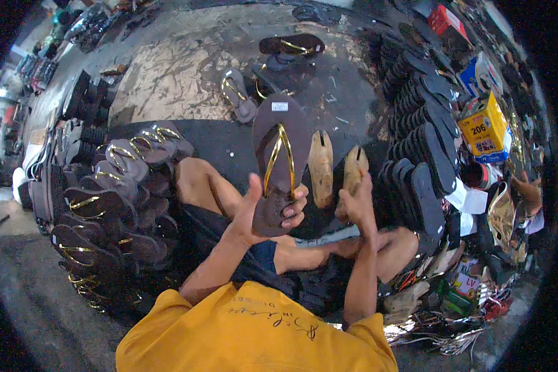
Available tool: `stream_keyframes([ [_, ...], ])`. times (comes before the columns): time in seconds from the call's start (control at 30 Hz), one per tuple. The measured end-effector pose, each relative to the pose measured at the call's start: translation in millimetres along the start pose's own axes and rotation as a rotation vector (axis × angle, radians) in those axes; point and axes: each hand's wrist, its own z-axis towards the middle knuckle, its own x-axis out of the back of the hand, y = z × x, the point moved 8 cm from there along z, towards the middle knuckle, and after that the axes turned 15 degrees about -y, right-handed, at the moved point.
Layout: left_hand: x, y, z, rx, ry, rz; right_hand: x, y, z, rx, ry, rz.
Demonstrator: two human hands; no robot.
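My left hand [252,214] is wrapped round the heel end of a dark brown flip-flop [281,111], held up with its toe pointing away from me. A shiny gold V-shaped strap runs over it, and a small white sticker lies near the toe. To its right, my right hand [361,203] is closed round the near end of a wooden shoe last [354,162], which has a slit at its far end. Between the flip-flop and that last is a second wooden last [320,177], also slit, with neither hand on it.
Several gold-strapped flip-flops [93,208] are piled at my left. Rows of dark soles [425,149] stack up on the right, beside a yellow box [485,127]. Loose straps [452,335] lie at the lower right. More flip-flops [291,44] lie ahead on the floor.
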Motion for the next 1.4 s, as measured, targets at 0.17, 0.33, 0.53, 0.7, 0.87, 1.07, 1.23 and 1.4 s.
stream_keyframes([
  [0.17,-10,0,-4,0.035,-0.183,-0.118,78,-112,12,0.157,0.239,0.078],
  [0.33,5,-44,-35,0.387,0.059,0.179,94,-285,13,0.679,0.027,-0.077],
  [0.53,15,-21,-54,0.48,0.147,1.002,57,-225,38,0.269,-0.406,0.138],
  [0.7,22,23,-103,0.294,0.395,1.501,16,-218,46,0.382,-0.766,-0.025],
  [0.87,26,82,-123,-0.116,0.78,1.511,-12,-215,107,0.391,-0.698,0.294],
  [1.07,-38,227,-165,-0.689,1.105,1.315,-99,-113,242,0.252,-0.111,-0.329],
  [1.23,-34,263,-208,-1.092,0.964,0.86,-99,-81,269,0.248,0.016,-0.244],
  [1.4,-30,206,-226,-1.127,0.907,0.482,-47,-59,200,0.055,0.045,0.335],
])
